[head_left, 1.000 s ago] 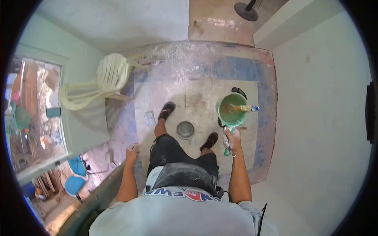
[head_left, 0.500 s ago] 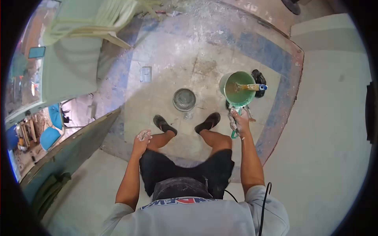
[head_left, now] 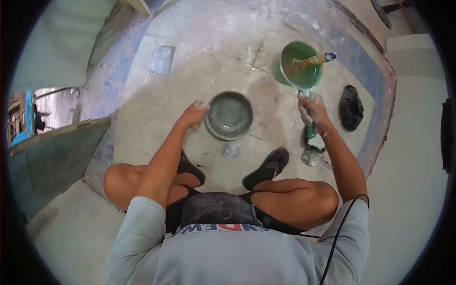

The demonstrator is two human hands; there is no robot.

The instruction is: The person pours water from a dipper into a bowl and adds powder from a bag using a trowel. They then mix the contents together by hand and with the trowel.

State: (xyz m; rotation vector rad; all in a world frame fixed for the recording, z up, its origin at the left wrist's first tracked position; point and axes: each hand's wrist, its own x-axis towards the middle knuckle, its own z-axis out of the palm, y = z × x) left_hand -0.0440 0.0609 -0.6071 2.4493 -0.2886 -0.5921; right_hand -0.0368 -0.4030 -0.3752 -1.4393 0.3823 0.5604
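My right hand, smeared with white, is wrapped round the green handle of a dipper. Liquid shows inside the dipper, and a paintbrush leans in it, its blue-tipped handle sticking out over the rim. On the floor between my feet and the dipper stands a round dark bowl with grey, wet-looking contents. My left hand is at the bowl's left rim, its whitened fingers bent against the edge; the fingertips are partly hidden.
A black crumpled bundle lies right of my right hand. Below that hand is a small round clear object. A flat greyish rectangle lies on the tiles at upper left. A board stands at left; a pale wall is at right.
I have squatted lower, so the floor things look larger. My left hand has moved from my knee to the bowl's rim. My right hand still holds the dipper, now farther forward.
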